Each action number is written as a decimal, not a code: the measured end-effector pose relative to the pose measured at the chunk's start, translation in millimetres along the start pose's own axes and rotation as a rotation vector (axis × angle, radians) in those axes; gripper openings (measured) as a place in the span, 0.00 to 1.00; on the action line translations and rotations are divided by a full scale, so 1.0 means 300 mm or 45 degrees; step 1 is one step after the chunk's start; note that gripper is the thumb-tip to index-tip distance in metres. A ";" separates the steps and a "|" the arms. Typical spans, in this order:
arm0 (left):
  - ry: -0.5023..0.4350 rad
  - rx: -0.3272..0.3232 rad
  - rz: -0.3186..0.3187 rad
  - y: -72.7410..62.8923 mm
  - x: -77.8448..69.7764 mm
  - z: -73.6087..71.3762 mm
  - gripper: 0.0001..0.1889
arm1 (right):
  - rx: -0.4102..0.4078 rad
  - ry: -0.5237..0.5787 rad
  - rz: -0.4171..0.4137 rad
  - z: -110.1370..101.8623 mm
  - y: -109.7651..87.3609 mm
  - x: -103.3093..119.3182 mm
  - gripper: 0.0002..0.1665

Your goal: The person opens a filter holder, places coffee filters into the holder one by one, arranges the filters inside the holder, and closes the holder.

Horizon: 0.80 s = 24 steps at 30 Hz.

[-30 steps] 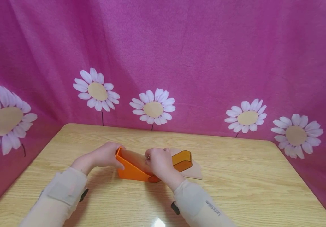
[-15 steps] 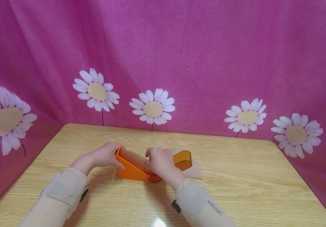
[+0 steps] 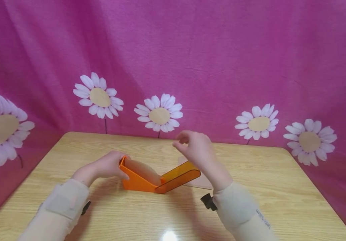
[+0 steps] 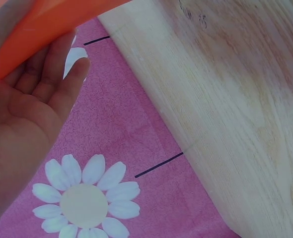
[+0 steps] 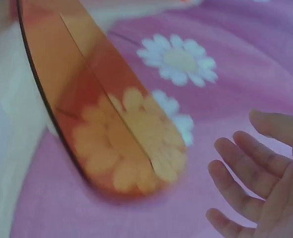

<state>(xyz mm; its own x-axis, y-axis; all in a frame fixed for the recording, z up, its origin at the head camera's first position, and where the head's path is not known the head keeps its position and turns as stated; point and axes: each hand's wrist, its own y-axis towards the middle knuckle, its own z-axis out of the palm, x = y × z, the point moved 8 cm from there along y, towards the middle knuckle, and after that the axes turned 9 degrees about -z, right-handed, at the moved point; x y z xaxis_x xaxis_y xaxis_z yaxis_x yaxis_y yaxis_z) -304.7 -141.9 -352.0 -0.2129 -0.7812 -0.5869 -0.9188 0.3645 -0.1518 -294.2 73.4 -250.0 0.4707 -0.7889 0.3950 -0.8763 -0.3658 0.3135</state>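
My left hand (image 3: 109, 165) grips the tall back end of an orange box (image 3: 138, 182), thumb on the near side; in the left wrist view the fingers (image 4: 54, 67) curl under its orange wall. Beige paper with a curved top edge (image 3: 142, 170), like coffee filters, stands inside the box. The see-through amber lid (image 3: 177, 177) is hinged at the low right end and tilts up to the right, swung back. Above the lid's raised end is my right hand (image 3: 198, 149), holding nothing. The right wrist view shows its fingers (image 5: 246, 168) relaxed, apart from the amber lid (image 5: 107, 109).
A flat beige paper piece (image 3: 201, 182) lies on the wooden table (image 3: 260, 187) behind and under the raised lid. A magenta cloth (image 3: 209, 60) printed with white daisies hangs right behind the table and along both sides.
My right hand has left the paper in the box, moving up and to the right above the lid. The left hand keeps its grip on the box. The view has shifted slightly.
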 end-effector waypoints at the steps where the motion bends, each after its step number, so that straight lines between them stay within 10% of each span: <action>1: -0.001 0.000 -0.006 -0.002 0.002 -0.002 0.16 | -0.015 0.017 0.024 -0.020 -0.001 -0.018 0.13; 10: -0.004 0.007 -0.026 -0.006 0.015 -0.004 0.16 | -0.001 0.033 0.222 -0.041 -0.017 -0.251 0.16; 24: -0.011 0.016 -0.014 0.001 0.015 0.004 0.16 | 0.494 -0.244 0.484 0.347 -0.105 -0.518 0.07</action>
<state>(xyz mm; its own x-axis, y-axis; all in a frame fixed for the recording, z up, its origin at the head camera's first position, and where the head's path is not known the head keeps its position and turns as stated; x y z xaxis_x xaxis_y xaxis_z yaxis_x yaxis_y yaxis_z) -305.4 -144.7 -355.8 -0.1999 -0.7806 -0.5921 -0.9168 0.3623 -0.1681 -350.5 156.2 -411.1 0.1197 -0.9625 0.2433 -0.9709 -0.1647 -0.1741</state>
